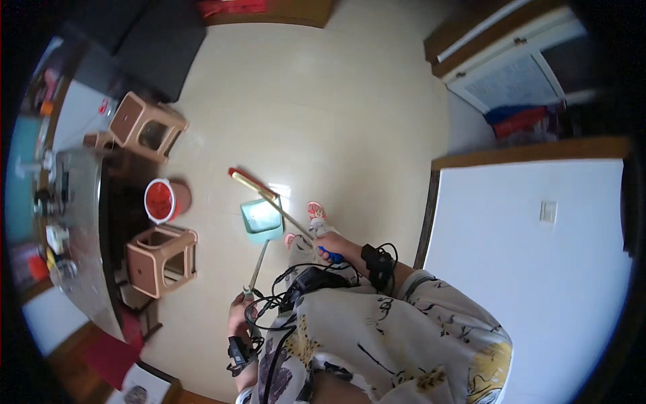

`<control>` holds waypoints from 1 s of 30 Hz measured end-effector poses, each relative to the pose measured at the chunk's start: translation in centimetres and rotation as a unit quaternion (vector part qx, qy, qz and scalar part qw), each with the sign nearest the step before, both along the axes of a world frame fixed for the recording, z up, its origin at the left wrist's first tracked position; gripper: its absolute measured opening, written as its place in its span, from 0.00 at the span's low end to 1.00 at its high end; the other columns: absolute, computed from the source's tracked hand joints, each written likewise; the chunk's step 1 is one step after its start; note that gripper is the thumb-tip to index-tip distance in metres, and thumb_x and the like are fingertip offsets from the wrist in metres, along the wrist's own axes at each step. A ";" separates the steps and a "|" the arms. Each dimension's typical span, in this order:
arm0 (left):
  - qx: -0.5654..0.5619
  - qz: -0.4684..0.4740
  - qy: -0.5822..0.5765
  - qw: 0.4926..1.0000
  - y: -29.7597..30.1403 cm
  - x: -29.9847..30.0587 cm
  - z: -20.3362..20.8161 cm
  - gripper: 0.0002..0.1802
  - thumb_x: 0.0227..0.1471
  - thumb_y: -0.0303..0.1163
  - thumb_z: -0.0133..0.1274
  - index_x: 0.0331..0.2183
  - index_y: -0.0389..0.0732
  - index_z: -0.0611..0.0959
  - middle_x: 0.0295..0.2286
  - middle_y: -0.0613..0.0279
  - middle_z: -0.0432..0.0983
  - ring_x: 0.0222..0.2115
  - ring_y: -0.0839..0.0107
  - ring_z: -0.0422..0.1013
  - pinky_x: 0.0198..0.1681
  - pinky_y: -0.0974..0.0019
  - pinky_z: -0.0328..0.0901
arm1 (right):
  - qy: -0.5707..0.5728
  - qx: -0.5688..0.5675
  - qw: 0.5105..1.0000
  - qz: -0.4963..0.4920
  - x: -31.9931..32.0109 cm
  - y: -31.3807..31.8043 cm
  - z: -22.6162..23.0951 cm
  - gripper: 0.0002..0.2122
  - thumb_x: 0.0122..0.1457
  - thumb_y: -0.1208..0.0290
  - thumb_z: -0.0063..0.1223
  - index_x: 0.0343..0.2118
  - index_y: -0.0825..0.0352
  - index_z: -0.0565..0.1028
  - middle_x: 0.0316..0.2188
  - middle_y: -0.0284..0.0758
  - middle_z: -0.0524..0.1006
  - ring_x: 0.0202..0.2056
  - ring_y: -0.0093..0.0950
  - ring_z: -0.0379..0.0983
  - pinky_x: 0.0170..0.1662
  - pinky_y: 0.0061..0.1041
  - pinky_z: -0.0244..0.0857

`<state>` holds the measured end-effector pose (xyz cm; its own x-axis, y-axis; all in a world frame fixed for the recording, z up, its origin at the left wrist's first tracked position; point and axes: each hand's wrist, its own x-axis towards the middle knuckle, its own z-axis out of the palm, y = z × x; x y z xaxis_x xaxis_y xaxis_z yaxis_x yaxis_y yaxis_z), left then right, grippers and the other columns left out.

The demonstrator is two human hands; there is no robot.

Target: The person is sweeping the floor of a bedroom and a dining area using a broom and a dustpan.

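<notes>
My right hand [328,246] is closed round the handle of a broom [250,182]. The broom's head has a yellowish bar and red bristles, and it lies by the far edge of a dustpan. My left hand [241,314] grips the long handle of this pale green dustpan [264,236], whose tray rests on the floor just ahead of my feet. Whether the broom head touches the dustpan, I cannot tell. What lies inside the tray is too small to make out. Black straps and cables sit on both wrists.
To the left stand two brown plastic stools [160,269] and a bucket [161,200] with red inside, beside a table [87,222]. A dark cabinet [158,54] is at the far left. Pale floor stretches ahead; a white wall [511,269] rises on the right.
</notes>
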<state>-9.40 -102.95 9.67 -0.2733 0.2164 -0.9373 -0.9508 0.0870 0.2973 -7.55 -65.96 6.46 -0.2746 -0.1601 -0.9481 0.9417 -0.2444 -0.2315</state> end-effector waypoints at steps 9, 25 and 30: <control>-0.036 -0.392 0.087 0.915 13.8 -14.4 6.3 0.27 0.44 0.26 0.49 0.49 0.36 0.68 0.18 0.70 0.65 0.15 0.82 0.60 0.17 0.76 0.56 | -0.090 -0.031 0.859 -0.504 5.2 7.1 3.2 0.08 0.56 0.65 0.43 0.25 0.61 0.62 0.15 0.29 0.63 0.12 0.19 0.59 0.14 0.20 0.53; -0.046 -0.479 0.160 0.862 30.6 -22.8 8.6 0.19 0.48 0.32 0.47 0.42 0.33 0.73 0.20 0.71 0.67 0.19 0.83 0.60 0.21 0.77 0.56 | 0.170 0.626 0.761 -0.024 12.1 18.9 -8.7 0.08 0.36 0.71 0.56 0.20 0.63 0.69 0.18 0.34 0.70 0.17 0.29 0.66 0.19 0.25 0.61; 0.021 -0.526 0.188 0.829 36.3 -23.9 11.8 0.18 0.50 0.34 0.48 0.42 0.34 0.73 0.18 0.73 0.65 0.17 0.85 0.58 0.19 0.79 0.53 | 0.290 0.460 0.829 -0.132 3.7 15.7 -17.9 0.08 0.42 0.81 0.44 0.27 0.65 0.70 0.24 0.32 0.68 0.25 0.19 0.65 0.26 0.16 0.59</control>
<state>-33.35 -66.66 21.47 -0.1843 0.5499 -0.8147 -0.1956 0.7918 0.5787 -3.80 -50.26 -11.41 -0.6375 0.6952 -0.3320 0.5481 0.1064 -0.8296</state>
